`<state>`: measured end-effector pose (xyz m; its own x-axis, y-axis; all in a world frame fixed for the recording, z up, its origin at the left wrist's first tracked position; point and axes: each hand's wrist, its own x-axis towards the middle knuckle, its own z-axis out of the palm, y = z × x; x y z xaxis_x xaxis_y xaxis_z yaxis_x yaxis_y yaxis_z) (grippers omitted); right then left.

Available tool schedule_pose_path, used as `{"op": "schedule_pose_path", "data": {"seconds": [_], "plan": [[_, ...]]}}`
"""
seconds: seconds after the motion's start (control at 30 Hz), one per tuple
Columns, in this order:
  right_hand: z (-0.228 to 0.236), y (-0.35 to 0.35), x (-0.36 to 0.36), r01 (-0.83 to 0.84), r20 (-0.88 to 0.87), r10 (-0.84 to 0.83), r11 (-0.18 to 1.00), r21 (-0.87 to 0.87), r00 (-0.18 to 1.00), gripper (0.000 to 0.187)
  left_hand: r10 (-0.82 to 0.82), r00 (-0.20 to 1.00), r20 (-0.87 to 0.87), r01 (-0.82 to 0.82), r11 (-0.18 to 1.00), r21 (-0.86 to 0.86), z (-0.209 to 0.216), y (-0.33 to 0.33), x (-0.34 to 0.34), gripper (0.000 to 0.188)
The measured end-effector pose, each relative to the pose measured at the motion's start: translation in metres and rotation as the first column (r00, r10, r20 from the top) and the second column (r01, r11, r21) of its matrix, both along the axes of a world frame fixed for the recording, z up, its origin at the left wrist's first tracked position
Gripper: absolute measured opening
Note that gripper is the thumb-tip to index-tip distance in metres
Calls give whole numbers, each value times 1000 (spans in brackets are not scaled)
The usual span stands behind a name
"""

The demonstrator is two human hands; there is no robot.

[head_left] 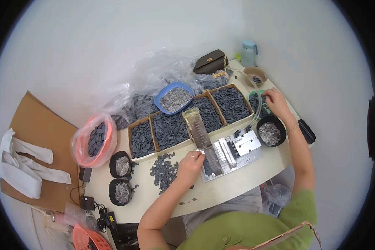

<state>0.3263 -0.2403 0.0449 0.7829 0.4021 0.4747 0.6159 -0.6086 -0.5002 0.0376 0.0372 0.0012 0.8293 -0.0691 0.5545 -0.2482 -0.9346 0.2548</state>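
Observation:
My left hand [190, 168] is closed at the left edge of a metal jig [246, 144], its fingertips against a row of dark grey strips [213, 161]. What the fingers hold, if anything, is hidden. A clear yellowish tray [192, 118] with stacked dark strips leans up behind that row. Farther right, my right hand [278, 103] reaches over a green bowl [251, 98] of small dark pieces, thumb and fingers drawn together. Whether a piece is between them is too small to tell. A black bowl of metal pins [269, 134] stands just below that hand.
Cardboard boxes [171, 130] of dark pieces line the back, with a blue basin [173, 97] of pins behind. Loose pieces [164, 171] lie left of the jig. Black pin bowls [121, 165] and a pink basket [96, 141] stand left. A clear hose [259, 109] arcs near my right hand.

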Motion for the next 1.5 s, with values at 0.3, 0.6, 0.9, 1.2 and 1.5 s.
{"op": "schedule_pose_path", "data": {"seconds": [0.3,0.6,0.9,1.2,1.5], "plan": [[17,89,-133,-686,-214,680,725,56,701,15,-73,997,-24,77,949,306,3,2,-18,33],[-31,143,-172,-632,246,746,659,-408,618,20,72,997,-38,-71,997,20,29,34,-72,31],[-20,121,-180,-595,354,759,649,-474,546,29,727,684,-55,-729,680,-82,50,120,-176,16],[21,21,-125,-175,146,212,956,-235,966,15,781,491,-386,-847,532,-1,33,164,-218,8],[1,-40,-108,-87,-34,80,946,-312,996,12,693,604,-395,-797,530,-289,44,157,-202,9]]}}
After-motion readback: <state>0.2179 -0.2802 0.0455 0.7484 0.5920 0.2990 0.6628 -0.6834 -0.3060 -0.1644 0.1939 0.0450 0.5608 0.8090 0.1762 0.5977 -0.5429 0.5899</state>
